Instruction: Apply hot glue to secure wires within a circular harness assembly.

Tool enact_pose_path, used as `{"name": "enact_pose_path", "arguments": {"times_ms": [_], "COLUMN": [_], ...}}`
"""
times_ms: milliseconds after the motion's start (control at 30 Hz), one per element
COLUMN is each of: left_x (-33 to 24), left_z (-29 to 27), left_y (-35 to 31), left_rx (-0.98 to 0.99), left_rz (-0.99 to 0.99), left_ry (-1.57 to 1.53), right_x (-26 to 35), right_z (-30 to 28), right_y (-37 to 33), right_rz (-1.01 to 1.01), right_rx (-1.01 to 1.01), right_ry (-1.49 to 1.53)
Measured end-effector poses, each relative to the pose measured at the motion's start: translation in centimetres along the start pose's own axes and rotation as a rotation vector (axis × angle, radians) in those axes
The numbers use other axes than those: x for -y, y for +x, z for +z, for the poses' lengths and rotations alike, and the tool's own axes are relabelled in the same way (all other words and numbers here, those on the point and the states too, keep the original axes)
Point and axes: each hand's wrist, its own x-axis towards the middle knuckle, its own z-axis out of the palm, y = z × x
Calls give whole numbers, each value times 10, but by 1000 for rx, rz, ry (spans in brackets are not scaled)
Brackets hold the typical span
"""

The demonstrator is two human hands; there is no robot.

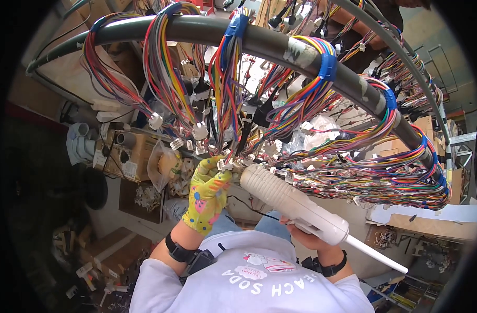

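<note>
My left hand (206,197), in a yellow-green patterned glove, is closed in a pinch on a small white wire connector (225,165) at the ends of the hanging wires. In my bare right hand (305,237) is a white hot glue gun (293,201) with a ribbed front; its body hides most of my fingers. The gun's front end lies just right of the connector, and I cannot tell whether they touch. A long white glue stick (378,254) sticks out of its back, toward the lower right.
Bundles of coloured wires (225,78) with blue tape hang from a curved dark pipe (197,28) across the top. More harnesses (364,182) crowd the right. Cardboard boxes (136,151) stand at left. Beyond the pipe another person's arm (361,26) shows.
</note>
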Motion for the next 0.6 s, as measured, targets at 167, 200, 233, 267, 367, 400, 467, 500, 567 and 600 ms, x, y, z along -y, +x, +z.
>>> {"name": "enact_pose_path", "arguments": {"times_ms": [167, 200, 233, 267, 367, 400, 467, 500, 567, 600], "left_x": [2, 1, 0, -1, 0, 0, 1, 1, 1, 1], "left_z": [-7, -5, -3, -2, 1, 0, 0, 0, 0, 0], "left_y": [2, 2, 1, 1, 1, 1, 1, 1, 1, 2], "left_rx": [84, 58, 32, 31, 2, -9, -22, -19, -17, -23], "left_rz": [21, 13, 5, 4, 8, 4, -2, -3, -4, -9], "left_ry": [-66, -46, -25, -26, 6, -2, -10, -14, -18, -12], "right_x": [-6, -3, -1, -3, -8, -8, -8, -7, -7, -7], "right_z": [-1, 0, 0, -1, -5, -4, -3, -3, -2, -1], "right_y": [4, 6, 7, 6, 2, 3, 4, 5, 4, 3], "right_rz": [-59, -76, -93, -92, -82, -109, -135, -146, -156, -105], "right_rx": [-9, 15, 40, 40, 87, 92, 96, 105, 113, 87], "right_ry": [-216, -113, -9, -9, -198, -125, -51, -69, -87, -96]}}
